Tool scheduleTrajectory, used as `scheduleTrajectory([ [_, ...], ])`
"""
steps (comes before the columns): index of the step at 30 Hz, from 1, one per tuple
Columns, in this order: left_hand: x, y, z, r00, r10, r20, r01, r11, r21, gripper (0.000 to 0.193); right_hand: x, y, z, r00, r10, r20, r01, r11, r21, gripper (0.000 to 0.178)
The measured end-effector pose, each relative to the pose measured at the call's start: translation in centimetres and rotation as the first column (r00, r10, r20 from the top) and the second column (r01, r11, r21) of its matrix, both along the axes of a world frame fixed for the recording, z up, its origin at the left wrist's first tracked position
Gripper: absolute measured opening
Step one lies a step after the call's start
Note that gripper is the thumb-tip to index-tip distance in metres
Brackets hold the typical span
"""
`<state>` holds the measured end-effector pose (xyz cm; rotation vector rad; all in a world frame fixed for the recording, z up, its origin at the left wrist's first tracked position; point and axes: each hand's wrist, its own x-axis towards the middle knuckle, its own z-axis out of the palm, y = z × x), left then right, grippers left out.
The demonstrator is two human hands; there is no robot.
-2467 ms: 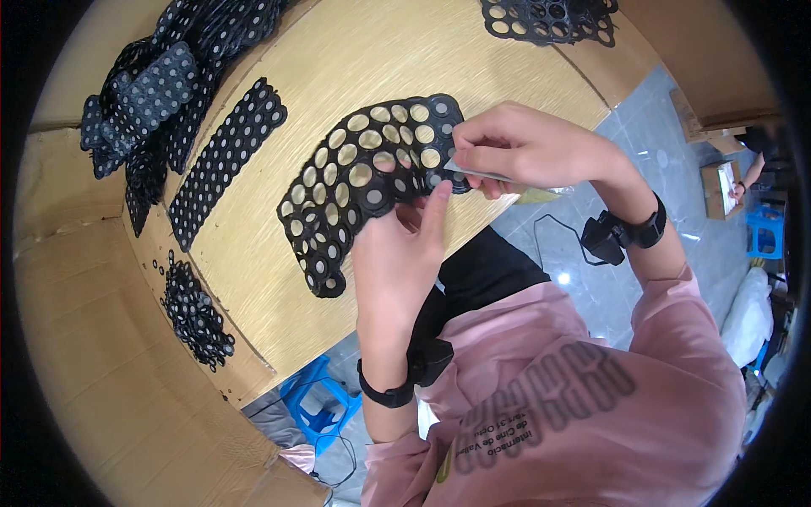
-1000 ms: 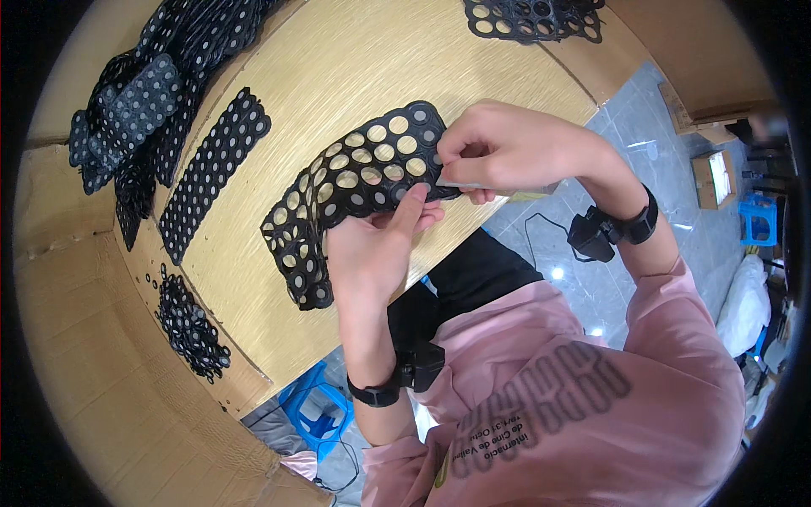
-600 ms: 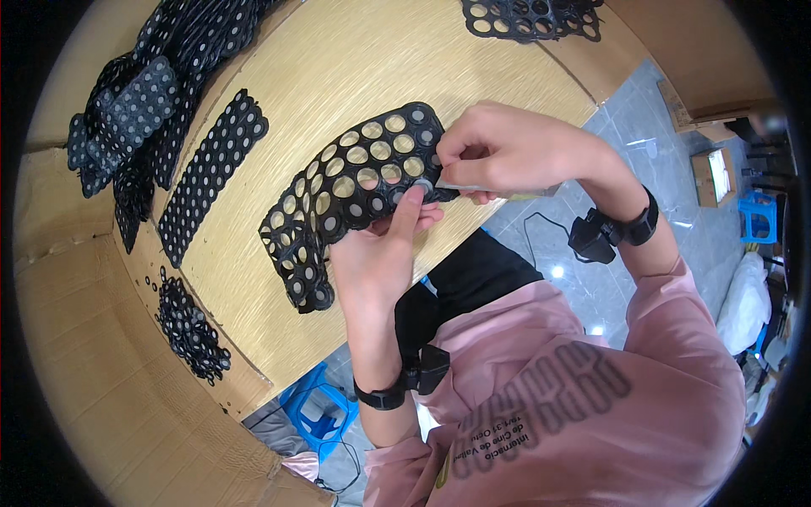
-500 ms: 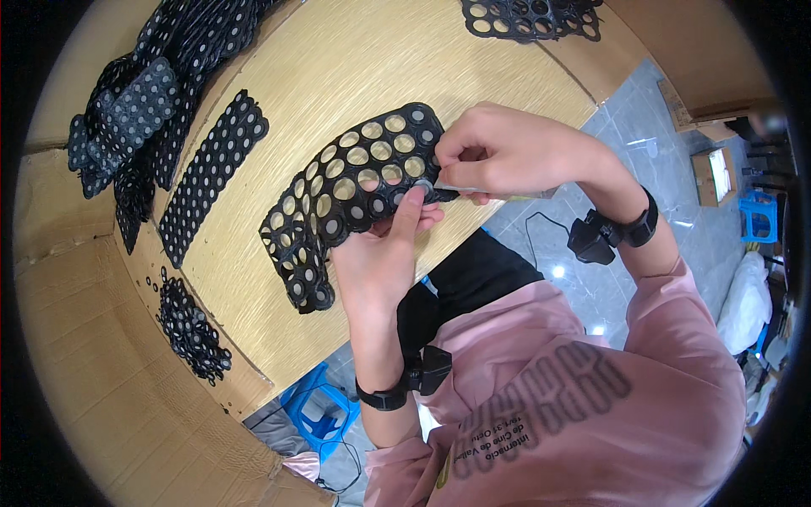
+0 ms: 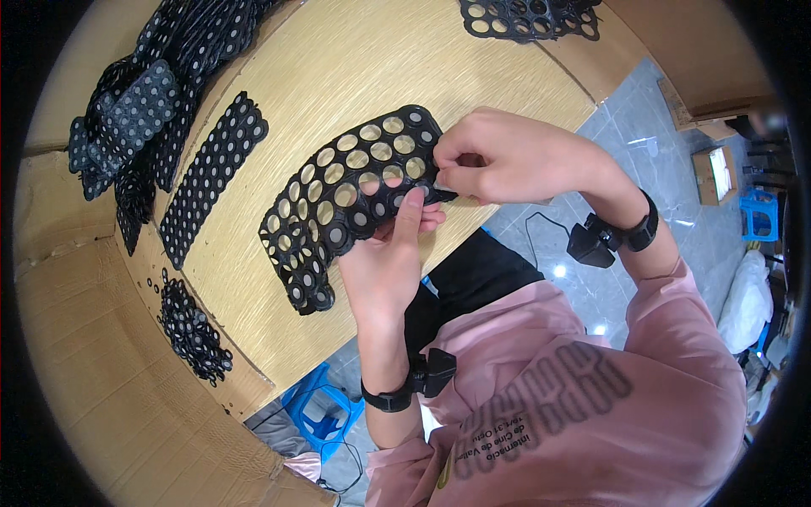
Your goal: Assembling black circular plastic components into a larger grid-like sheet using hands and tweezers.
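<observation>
A curved black rubbery sheet (image 5: pixel 361 219) with rows of round holes is held up over the table. Most of its middle holes are see-through, while grey discs fill holes along its near edge and right end. My left hand (image 5: pixel 382 275) grips the near edge, thumb on top and fingers underneath, some showing through the holes. At the sheet's right end, my right hand (image 5: pixel 511 160) is closed in a pinch. A small pale bit shows at its fingertips and a thin sliver below the palm; I cannot make out what it holds.
A narrow black strip with grey dots (image 5: pixel 215 177) lies left on the wooden table (image 5: pixel 363 63). Beyond it is a heap of similar sheets (image 5: pixel 139 110). Small black rings (image 5: pixel 190 334) are piled near left. Another holed sheet (image 5: pixel 532 21) lies at the far edge. Cardboard walls (image 5: pixel 127 363) border the left.
My left hand and the near edge of the sheet have shifted slightly right. The right hand stays at the sheet's right end, its fingertips a little changed, and the sliver below it shows less.
</observation>
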<state>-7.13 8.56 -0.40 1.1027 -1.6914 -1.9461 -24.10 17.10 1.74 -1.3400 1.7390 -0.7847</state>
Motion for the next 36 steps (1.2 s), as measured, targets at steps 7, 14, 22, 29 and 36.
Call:
scheduleTrajectory([
  [7, 0.0, 0.1, 0.1, 0.999, -0.046, 0.011, 0.046, 0.999, 0.008, 0.012, 0.2, 0.3, -0.5, 0.991, 0.059, -0.121, -0.071, 0.993, -0.092, 0.021],
  [14, -0.1, 0.8, 0.0, 0.995, -0.005, -0.102, 0.003, 1.0, -0.027, 0.016, 1.0, 0.3, -0.7, 0.983, 0.017, -0.183, -0.043, 0.989, -0.139, 0.021],
  [22, -0.1, 1.5, 0.4, 0.991, -0.026, -0.133, 0.008, 0.991, -0.134, 0.017, 2.3, 0.3, -0.1, 0.958, -0.038, -0.285, 0.004, 0.993, -0.119, 0.021],
  [29, -0.7, 0.9, -0.3, 0.982, -0.02, -0.189, 0.017, 1.0, -0.019, 0.016, 0.9, 0.8, -0.2, 0.974, -0.037, -0.222, 0.019, 0.997, -0.081, 0.026],
  [36, -0.2, 0.0, -0.5, 0.953, 0.188, -0.236, -0.119, 0.953, 0.279, 0.019, -0.8, 0.8, 3.8, 0.963, -0.154, -0.22, 0.162, 0.986, 0.022, 0.026],
])
